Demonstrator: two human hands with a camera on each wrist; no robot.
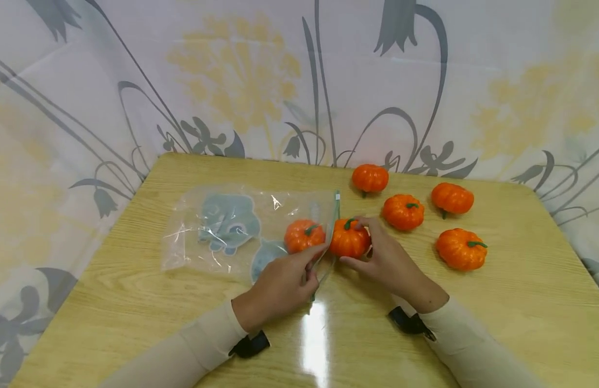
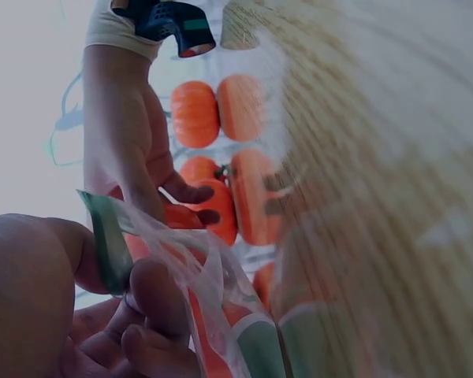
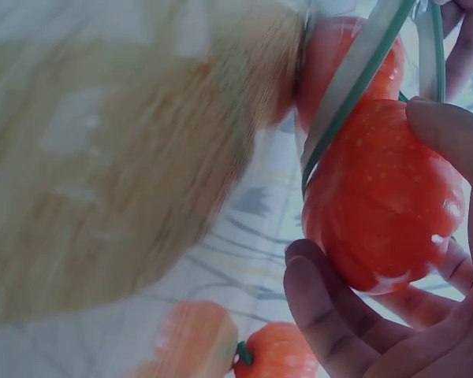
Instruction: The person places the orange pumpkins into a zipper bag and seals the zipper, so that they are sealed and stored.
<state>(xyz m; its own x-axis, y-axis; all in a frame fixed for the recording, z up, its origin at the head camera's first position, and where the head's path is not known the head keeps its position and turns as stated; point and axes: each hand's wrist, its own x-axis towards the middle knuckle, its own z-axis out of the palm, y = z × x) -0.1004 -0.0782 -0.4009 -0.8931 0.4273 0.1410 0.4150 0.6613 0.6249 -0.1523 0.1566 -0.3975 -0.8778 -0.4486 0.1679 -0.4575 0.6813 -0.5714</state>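
A clear plastic zip bag (image 1: pixel 192 215) with blue cartoon prints lies flat on the table, its green-edged mouth facing right. Inside it, near the mouth, sits one small orange pumpkin (image 1: pixel 299 237). My left hand (image 1: pixel 284 283) pinches the bag's near edge at the opening; the left wrist view shows the green zip strip (image 2: pixel 109 244) between thumb and fingers. With thumb and fingers around it, my right hand (image 1: pixel 388 264) holds another orange pumpkin (image 1: pixel 346 242) with a green stem at the bag's mouth. In the right wrist view this pumpkin (image 3: pixel 386 197) is partly behind the green-edged strip.
To the right stand several more pumpkins: one at the back (image 1: pixel 370 178), one nearer (image 1: pixel 403 212), and two farther right, a back one (image 1: pixel 452 198) and a front one (image 1: pixel 460 249). A flower-patterned cloth (image 1: pixel 280 81) hangs behind the wooden table (image 1: pixel 134 323).
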